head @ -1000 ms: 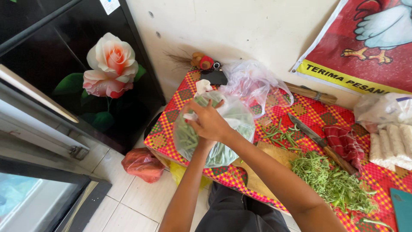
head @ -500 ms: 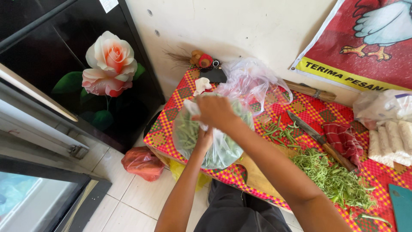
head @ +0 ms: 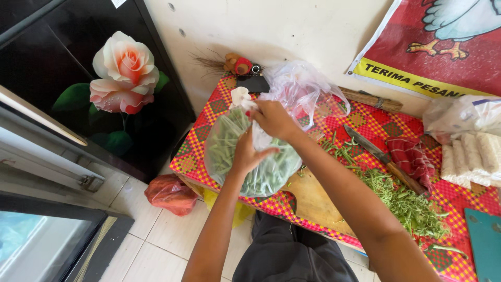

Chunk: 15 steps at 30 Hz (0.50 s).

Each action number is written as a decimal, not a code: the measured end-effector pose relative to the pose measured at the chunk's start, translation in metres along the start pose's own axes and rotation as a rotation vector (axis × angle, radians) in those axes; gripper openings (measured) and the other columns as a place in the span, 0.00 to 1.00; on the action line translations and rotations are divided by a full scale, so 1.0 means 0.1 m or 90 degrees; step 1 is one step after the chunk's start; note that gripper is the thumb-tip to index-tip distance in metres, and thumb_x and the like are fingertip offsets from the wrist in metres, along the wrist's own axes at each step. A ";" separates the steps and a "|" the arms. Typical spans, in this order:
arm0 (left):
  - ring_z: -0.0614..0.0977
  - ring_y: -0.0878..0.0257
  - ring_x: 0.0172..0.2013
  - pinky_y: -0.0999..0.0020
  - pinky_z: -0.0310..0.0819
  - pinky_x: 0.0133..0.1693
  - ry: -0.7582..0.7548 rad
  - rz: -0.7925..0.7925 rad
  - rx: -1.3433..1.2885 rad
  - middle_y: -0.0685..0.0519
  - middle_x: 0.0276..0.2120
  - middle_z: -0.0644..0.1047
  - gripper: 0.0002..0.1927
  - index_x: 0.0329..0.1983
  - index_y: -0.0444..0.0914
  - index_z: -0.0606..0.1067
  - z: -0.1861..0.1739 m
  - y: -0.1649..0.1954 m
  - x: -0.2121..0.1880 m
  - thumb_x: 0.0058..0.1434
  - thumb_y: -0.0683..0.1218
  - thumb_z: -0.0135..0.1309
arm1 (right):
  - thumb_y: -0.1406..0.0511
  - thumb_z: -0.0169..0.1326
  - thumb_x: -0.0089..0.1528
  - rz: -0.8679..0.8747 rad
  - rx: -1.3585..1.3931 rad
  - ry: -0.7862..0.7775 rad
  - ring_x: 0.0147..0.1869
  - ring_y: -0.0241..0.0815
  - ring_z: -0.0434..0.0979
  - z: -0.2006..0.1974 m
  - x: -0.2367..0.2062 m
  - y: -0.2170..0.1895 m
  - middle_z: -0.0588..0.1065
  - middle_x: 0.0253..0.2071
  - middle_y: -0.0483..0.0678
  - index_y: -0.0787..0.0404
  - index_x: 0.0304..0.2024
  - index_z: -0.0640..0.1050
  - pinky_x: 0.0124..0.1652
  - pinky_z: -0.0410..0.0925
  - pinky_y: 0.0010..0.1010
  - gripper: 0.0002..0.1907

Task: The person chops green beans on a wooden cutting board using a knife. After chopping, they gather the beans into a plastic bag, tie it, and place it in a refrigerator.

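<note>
A clear plastic bag of green beans (head: 224, 149) stands at the left end of a small table with a red and yellow chequered cloth (head: 365, 122). My right hand (head: 274, 119) pinches the gathered top of the bag. My left hand (head: 249, 152) presses flat against the bag's side below it, fingers spread on the plastic. Chopped greens (head: 409, 201) lie on a wooden cutting board (head: 313, 201) to the right, with a knife (head: 378, 156) beside them.
A second, emptier clear bag (head: 302, 89) lies behind. A checked cloth (head: 412, 156), white rolls in plastic (head: 472, 154) and a teal board (head: 485, 243) sit at the right. A red bag (head: 169, 194) lies on the tiled floor by a dark cabinet with a rose picture (head: 122, 78).
My right hand has lifted from the bag's middle to its top and gathered the plastic there. My left hand has come up against the bag's side.
</note>
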State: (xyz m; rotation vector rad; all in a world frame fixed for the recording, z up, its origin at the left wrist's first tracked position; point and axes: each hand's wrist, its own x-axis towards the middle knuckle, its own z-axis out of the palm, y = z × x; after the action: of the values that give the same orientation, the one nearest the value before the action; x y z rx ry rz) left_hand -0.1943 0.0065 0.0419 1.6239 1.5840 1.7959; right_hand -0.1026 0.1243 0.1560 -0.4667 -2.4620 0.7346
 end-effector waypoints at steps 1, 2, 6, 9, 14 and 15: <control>0.78 0.44 0.52 0.58 0.72 0.53 0.010 -0.050 0.094 0.43 0.52 0.76 0.38 0.64 0.34 0.69 0.03 -0.02 0.03 0.52 0.50 0.69 | 0.64 0.55 0.63 -0.010 -0.001 0.013 0.35 0.60 0.80 0.00 -0.06 -0.05 0.77 0.29 0.60 0.64 0.38 0.79 0.35 0.70 0.45 0.08; 0.79 0.47 0.52 0.60 0.73 0.53 0.042 -0.042 0.087 0.45 0.53 0.76 0.30 0.58 0.34 0.72 0.03 -0.07 0.07 0.52 0.46 0.65 | 0.65 0.54 0.63 -0.020 -0.003 0.026 0.34 0.61 0.79 0.01 -0.13 -0.11 0.77 0.30 0.61 0.64 0.40 0.78 0.35 0.69 0.45 0.08; 0.78 0.53 0.49 0.63 0.73 0.53 0.086 -0.027 0.058 0.51 0.59 0.73 0.10 0.38 0.38 0.79 -0.08 -0.26 0.17 0.51 0.42 0.61 | 0.65 0.56 0.63 -0.020 0.042 -0.006 0.31 0.55 0.78 -0.02 -0.40 -0.27 0.75 0.27 0.59 0.65 0.43 0.79 0.33 0.68 0.42 0.10; 0.74 0.52 0.52 0.49 0.62 0.58 0.036 0.024 0.256 0.57 0.55 0.75 0.08 0.31 0.42 0.83 -0.23 -0.23 0.25 0.47 0.42 0.67 | 0.63 0.56 0.67 0.008 0.170 -0.074 0.30 0.43 0.71 -0.23 -0.64 -0.11 0.72 0.26 0.50 0.65 0.40 0.78 0.33 0.66 0.38 0.10; 0.68 0.55 0.64 0.38 0.48 0.65 -0.180 0.044 0.368 0.62 0.53 0.75 0.16 0.33 0.47 0.84 -0.61 0.12 0.43 0.38 0.45 0.71 | 0.61 0.54 0.70 0.138 0.372 -0.079 0.36 0.29 0.69 -0.30 -1.14 0.42 0.73 0.32 0.38 0.62 0.41 0.77 0.36 0.66 0.26 0.10; 0.68 0.56 0.65 0.35 0.43 0.66 -0.185 0.046 0.378 0.61 0.53 0.75 0.17 0.34 0.47 0.84 -0.64 0.19 0.42 0.38 0.45 0.71 | 0.60 0.54 0.69 0.199 0.403 -0.085 0.34 0.28 0.68 -0.27 -1.22 0.52 0.73 0.31 0.36 0.61 0.40 0.77 0.34 0.64 0.24 0.10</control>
State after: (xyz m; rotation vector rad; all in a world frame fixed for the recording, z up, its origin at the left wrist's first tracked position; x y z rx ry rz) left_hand -0.2526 -0.0026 0.0939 2.0908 2.0462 1.0877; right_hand 0.0195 0.1214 0.0982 -0.5653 -2.1228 1.6442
